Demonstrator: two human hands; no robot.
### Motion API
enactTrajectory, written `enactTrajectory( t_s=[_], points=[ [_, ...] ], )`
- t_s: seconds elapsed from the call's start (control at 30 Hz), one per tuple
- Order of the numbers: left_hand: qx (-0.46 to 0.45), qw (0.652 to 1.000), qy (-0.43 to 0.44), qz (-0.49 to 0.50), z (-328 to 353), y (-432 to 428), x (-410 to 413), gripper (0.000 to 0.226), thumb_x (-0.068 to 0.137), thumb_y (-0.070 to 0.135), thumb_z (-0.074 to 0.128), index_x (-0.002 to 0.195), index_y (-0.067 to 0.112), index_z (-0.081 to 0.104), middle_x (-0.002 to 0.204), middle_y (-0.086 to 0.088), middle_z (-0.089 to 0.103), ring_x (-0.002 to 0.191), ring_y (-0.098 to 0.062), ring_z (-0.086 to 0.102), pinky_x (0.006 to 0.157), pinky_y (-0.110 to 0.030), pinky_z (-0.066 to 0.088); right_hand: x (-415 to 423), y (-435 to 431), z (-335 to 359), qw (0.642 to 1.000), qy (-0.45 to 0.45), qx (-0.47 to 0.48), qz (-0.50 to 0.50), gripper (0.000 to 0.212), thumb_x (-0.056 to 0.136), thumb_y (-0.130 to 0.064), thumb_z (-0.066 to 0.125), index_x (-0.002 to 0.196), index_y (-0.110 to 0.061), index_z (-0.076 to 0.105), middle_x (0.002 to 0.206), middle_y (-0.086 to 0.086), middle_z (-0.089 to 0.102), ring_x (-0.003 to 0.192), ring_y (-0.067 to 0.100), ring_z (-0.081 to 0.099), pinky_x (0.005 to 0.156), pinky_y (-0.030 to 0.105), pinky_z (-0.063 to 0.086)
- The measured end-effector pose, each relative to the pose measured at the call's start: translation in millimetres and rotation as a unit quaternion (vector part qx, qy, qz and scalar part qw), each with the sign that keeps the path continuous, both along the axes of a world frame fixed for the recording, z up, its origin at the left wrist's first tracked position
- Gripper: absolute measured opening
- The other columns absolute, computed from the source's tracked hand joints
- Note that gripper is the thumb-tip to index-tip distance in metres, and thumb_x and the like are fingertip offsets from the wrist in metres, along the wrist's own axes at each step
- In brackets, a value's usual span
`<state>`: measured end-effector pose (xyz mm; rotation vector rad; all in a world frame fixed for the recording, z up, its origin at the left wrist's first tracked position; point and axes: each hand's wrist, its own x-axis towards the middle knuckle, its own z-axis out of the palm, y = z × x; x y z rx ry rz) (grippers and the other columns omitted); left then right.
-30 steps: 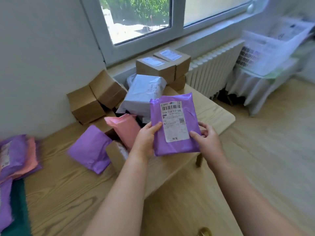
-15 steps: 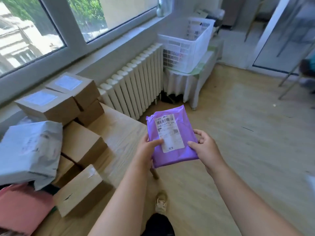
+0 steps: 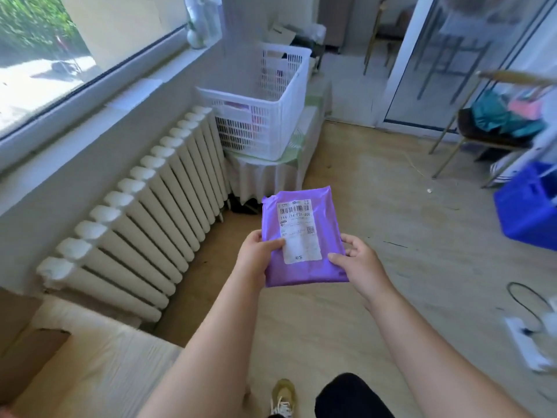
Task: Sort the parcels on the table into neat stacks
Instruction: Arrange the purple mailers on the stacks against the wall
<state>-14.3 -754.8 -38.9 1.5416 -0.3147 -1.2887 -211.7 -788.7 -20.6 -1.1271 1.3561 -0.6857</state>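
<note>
One purple parcel, label up, over the floor beside the tabletop. The left hand and right hand pinch its lower corners, thumbs on top, fingers beneath. Step, as judged: carrying to a stack. Next: pick the matching pile and lay it flat.

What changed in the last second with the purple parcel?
The person turned right, away from the table, carrying the purple parcel from above the parcel pile out over the floor, facing the white basket. Nothing was taken or let go: left hand and right hand still grip its sides, label up.
</note>
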Motion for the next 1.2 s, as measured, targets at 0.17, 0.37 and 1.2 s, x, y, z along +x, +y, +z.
enactTrajectory(
  t_s=[0.17, 0.37, 1.2],
  points=[
    [0.001, 0.999, 0.032, -0.011, 2.8, -114.4, 5.4, 0.023, 0.090, 0.001, 0.063, 0.111, 0.011, 0.062, 0.104, -0.009, 0.074, 0.086, -0.028, 0.071, 0.080, -0.047, 0.059, 1.8, -105.2, -5.4, 1.000, 0.013, 0.006, -0.011, 0.046, 0.087, -0.004, 0.068, 0.129, -0.019, 0.055, 0.104, 0.011, 0.072, 0.089, 0.028, 0.071, 0.088, 0.045, 0.054],
    [-0.013, 0.999, 0.028, 0.021, 0.6, -265.3, 18.7, 0.022, 0.093, 0.000, 0.058, 0.113, 0.008, 0.062, 0.106, -0.013, 0.073, 0.087, -0.030, 0.070, 0.086, -0.053, 0.057, 19.1, -267.4, -6.8, 0.999, 0.010, -0.032, 0.029, 0.051, 0.088, 0.003, 0.063, 0.130, -0.023, 0.054, 0.100, 0.016, 0.070, 0.079, 0.023, 0.067, 0.081, 0.037, 0.053],
    [0.054, 0.977, -0.067, 0.193, 3.4, -692.4, 265.3, 0.017, 0.080, 0.015, 0.071, 0.094, 0.024, 0.068, 0.100, -0.003, 0.075, 0.087, -0.025, 0.071, 0.073, -0.039, 0.060, 301.1, -762.7, 5.7, 0.984, -0.009, 0.000, 0.180, 0.050, 0.089, 0.015, 0.055, 0.126, -0.018, 0.054, 0.088, 0.005, 0.071, 0.069, 0.015, 0.067, 0.063, 0.020, 0.055]
  ],
)
